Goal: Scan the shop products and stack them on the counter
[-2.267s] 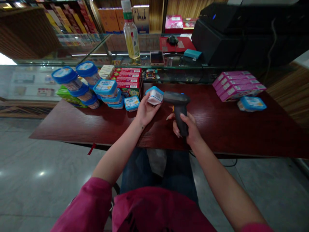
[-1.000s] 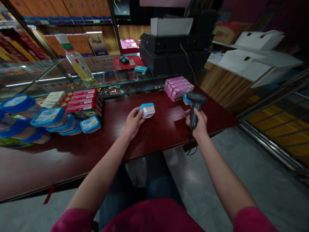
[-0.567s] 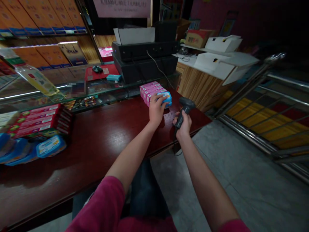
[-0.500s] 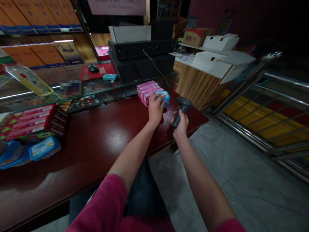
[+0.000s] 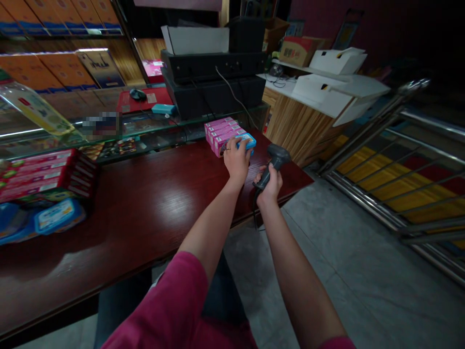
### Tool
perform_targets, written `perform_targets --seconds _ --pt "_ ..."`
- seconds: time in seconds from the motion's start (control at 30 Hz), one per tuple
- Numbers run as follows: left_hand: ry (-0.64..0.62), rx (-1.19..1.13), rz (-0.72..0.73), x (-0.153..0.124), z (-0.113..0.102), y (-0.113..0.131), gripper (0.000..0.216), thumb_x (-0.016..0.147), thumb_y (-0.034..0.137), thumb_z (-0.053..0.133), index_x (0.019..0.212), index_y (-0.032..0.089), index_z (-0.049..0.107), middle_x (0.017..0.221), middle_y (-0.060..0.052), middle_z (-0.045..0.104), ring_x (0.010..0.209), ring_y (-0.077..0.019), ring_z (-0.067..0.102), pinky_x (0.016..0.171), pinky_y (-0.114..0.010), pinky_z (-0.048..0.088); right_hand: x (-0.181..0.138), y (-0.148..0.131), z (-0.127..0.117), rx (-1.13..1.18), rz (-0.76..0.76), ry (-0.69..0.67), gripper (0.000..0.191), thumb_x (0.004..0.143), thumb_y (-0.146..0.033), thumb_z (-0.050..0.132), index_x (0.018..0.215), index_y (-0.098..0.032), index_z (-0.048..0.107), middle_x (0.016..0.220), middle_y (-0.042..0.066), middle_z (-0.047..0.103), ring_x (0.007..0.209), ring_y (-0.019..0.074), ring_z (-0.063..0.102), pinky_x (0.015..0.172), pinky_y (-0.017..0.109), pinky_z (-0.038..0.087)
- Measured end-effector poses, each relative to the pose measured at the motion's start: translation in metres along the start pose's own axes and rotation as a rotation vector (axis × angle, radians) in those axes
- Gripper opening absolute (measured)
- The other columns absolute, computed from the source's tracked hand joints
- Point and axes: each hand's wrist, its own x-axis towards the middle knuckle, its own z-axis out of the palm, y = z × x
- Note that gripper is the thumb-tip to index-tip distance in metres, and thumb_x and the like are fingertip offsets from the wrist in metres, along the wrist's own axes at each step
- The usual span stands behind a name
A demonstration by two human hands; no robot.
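Observation:
My left hand is closed over a small blue plastic tub with a printed lid, at the far right part of the dark red counter. Its fingers hide part of the tub. Against the tub's left side stand several pink boxes in a row. My right hand grips a dark grey handheld barcode scanner by its handle, the head up and its cable hanging below. The scanner is a little to the right of the tub, apart from it.
Red boxes and more blue tubs lie at the left end of the counter. Behind are a glass case with a bottle, a mouse and black equipment. A metal railing stands at right.
The view has shifted slightly, with the goods at left moving a bit further left. Both hands keep their holds; my left hand has turned slightly over the tub.

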Motion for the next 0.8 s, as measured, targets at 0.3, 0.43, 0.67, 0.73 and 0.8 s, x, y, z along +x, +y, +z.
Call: perform_targets --seconds 0.3,0.43,0.67,0.73,0.8 --pt "-0.02 0.441 0.148 -0.054 -0.146 -0.009 0.055 0.096 0.031 0.076 0.151 0.036 0.068 0.165 -0.009 0.057 0.159 -0.0387 0.041 0.132 -0.053 0.021 -0.026 -0.014 0.003 -0.076 -0.052 -0.157 0.041 0.079 -0.052 0.083 0.103 -0.027 0.061 0.077 -0.006 0.067 0.045 0.0088 0.05 0.042 0.023 0.039" --pt "0.048 0.606 0.105 -0.088 -0.263 -0.018 0.049 0.1 0.04 0.07 0.149 0.041 0.071 0.159 -0.007 0.063 0.157 -0.0388 0.044 0.132 -0.05 0.018 -0.075 -0.008 0.045 -0.057 -0.041 -0.352 0.03 0.086 -0.048 0.079 0.102 -0.028 0.062 0.08 -0.005 0.069 0.046 0.0094 0.052 0.042 0.024 0.042" --pt "0.243 1.011 -0.096 -0.15 -0.424 -0.02 0.063 0.094 0.051 0.078 0.154 0.036 0.066 0.16 -0.014 0.059 0.152 -0.044 0.045 0.128 -0.056 0.022 -0.152 0.053 0.133 -0.143 0.398 -0.831 0.039 0.079 -0.051 0.088 0.096 -0.024 0.065 0.071 -0.004 0.069 0.045 0.0096 0.055 0.041 0.023 0.046" --pt "0.268 1.085 -0.157 -0.162 -0.449 -0.018 0.062 0.094 0.044 0.08 0.153 0.035 0.067 0.163 -0.015 0.057 0.153 -0.0463 0.043 0.126 -0.06 0.024 -0.164 0.072 0.145 -0.166 0.496 -0.886 0.043 0.075 -0.053 0.09 0.094 -0.022 0.066 0.067 -0.005 0.067 0.045 0.0098 0.056 0.043 0.023 0.049" --pt "0.258 1.104 -0.19 -0.168 -0.465 -0.017 0.053 0.096 0.036 0.077 0.148 0.034 0.071 0.163 -0.014 0.059 0.154 -0.046 0.042 0.126 -0.062 0.026 -0.171 0.084 0.152 -0.18 0.558 -0.931 0.045 0.073 -0.053 0.091 0.094 -0.021 0.068 0.065 -0.005 0.066 0.045 0.0098 0.056 0.043 0.023 0.051"
